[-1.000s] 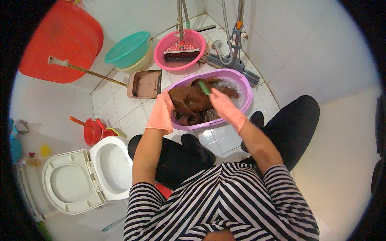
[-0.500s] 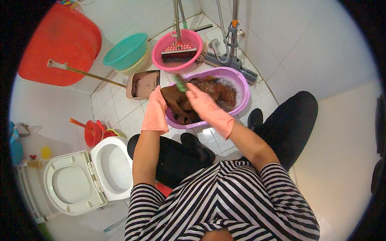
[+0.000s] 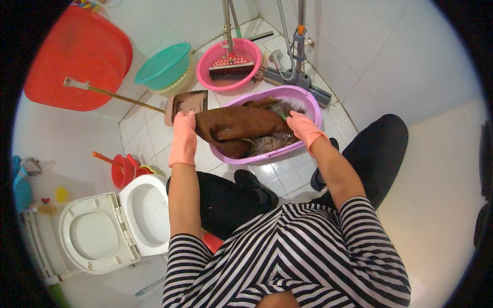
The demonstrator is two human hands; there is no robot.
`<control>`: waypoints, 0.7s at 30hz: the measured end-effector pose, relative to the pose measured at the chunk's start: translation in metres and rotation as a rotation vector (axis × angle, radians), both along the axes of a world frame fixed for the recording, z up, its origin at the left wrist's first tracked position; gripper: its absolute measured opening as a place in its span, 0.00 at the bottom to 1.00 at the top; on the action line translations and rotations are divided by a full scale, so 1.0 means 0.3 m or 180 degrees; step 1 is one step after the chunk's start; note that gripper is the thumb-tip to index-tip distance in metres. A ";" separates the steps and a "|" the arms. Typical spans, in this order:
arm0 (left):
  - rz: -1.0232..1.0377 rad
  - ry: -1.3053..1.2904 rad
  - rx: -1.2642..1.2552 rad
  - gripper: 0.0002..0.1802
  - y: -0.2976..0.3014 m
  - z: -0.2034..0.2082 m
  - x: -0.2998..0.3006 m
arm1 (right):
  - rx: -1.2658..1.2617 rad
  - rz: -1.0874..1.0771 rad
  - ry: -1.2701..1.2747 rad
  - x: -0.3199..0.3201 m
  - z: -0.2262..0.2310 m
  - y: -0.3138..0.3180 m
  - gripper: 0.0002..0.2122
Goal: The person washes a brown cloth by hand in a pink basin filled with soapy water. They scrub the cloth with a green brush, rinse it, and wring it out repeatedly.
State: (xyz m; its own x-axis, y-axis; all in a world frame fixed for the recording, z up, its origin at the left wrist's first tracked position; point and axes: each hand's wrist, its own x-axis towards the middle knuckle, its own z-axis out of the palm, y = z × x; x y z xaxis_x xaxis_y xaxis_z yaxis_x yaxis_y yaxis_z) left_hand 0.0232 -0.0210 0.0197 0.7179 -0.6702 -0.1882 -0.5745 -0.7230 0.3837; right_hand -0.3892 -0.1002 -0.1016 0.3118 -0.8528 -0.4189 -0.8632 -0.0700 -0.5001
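Observation:
Both my hands wear pink rubber gloves. My left hand (image 3: 183, 136) is closed on the left end of a wet brown knit cloth (image 3: 236, 123), pulling it out past the rim of a purple oval tub (image 3: 257, 159). The cloth stretches across to my right hand (image 3: 304, 128), which is closed at the tub's right side. A bit of a green brush (image 3: 284, 117) shows at its fingers; the rest is hidden. Whether those fingers also pinch the cloth, I cannot tell. Sudsy, murky water (image 3: 269, 143) and more dark cloth lie in the tub.
A dustpan (image 3: 174, 105) lies left of the tub. Behind stand a pink basin (image 3: 205, 77) with a broom (image 3: 231, 69), a teal basin (image 3: 164, 66) and a grey mop (image 3: 303, 79). A toilet (image 3: 144, 205) is at left, near a red bucket (image 3: 122, 172).
My left hand has moved slightly left and down with the cloth, which is now spread out above the water. My right hand with the brush has swung right, away from my left hand.

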 end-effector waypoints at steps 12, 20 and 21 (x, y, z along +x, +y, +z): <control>-0.1610 -0.0559 0.1130 0.35 -0.030 -0.005 -0.285 | 0.0411 -0.1192 -0.2083 0.297 0.126 0.244 0.25; 0.0354 0.1314 -0.0808 0.21 0.011 -0.022 -0.267 | -0.0255 0.0331 -0.1207 0.454 0.279 0.264 0.22; 0.0452 0.1430 -0.0931 0.22 -0.004 -0.010 -0.286 | 0.0171 0.0150 -0.0496 0.389 0.210 0.200 0.23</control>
